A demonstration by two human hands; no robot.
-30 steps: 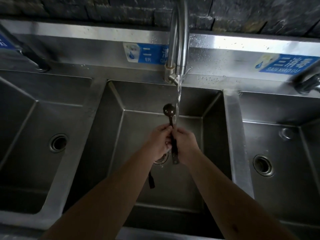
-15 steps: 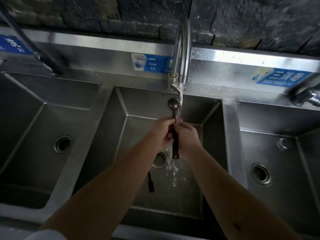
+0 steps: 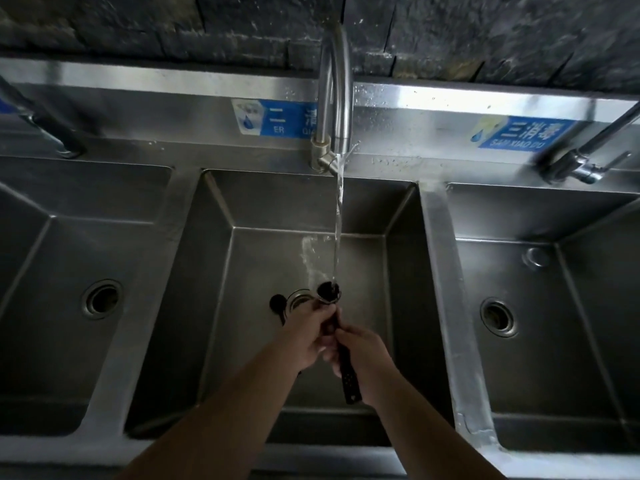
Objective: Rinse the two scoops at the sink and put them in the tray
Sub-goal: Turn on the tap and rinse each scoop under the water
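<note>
Half a second ago the scoop was held high, its bowl close under the tap's spout; now both hands have dropped low into the middle basin, and the stream of water (image 3: 338, 220) runs a long way down before landing in the bowl. The second scoop, earlier mostly hidden behind the left forearm, now shows its round bowl beside the drain.

There are two scoops. The held scoop (image 3: 329, 292) is dark, with a small round bowl turned up under the stream and a long flat dark handle that runs back toward the person, its end sticking out below the right hand. The other scoop (image 3: 278, 303) is also dark and lies on the floor of the middle basin (image 3: 221, 271), its bowl just left of the drain (image 3: 300, 298), its handle hidden behind the left hand.

The left hand (image 3: 308, 337) has its grip closed around the handle just behind the bowl; the right hand (image 3: 363, 355) has its grip closed around the handle further back. The two hands touch.

Three basins sit side by side, each with one drain. Three taps show: the middle tap (image 3: 334, 98) running, the left one and the right one only partly in view. Two blue labels are on the steel back panel; part of the left label is hidden by the tap.
</note>
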